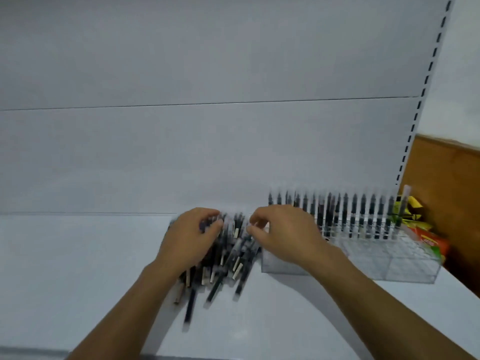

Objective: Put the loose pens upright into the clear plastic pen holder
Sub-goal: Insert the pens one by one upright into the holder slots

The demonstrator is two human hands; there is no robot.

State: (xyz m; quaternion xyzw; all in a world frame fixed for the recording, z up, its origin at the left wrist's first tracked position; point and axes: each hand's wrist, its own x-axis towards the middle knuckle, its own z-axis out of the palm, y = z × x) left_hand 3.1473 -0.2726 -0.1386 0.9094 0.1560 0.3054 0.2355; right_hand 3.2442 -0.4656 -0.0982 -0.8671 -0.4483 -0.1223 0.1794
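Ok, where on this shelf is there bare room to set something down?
Widest bare patch: the shelf left of the loose pens, to the frame edge. A smaller one in front of the clear pen holder, right of the right forearm. Crowded: the pile under the left hand and right hand, and the packets beyond the holder.

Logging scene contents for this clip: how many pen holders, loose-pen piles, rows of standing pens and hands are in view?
Clear plastic pen holder: 1
Pile of loose pens: 1 (single pens too blurred to count)
Row of upright pens in the holder: 1
Hands: 2, left hand and right hand
Total: 5
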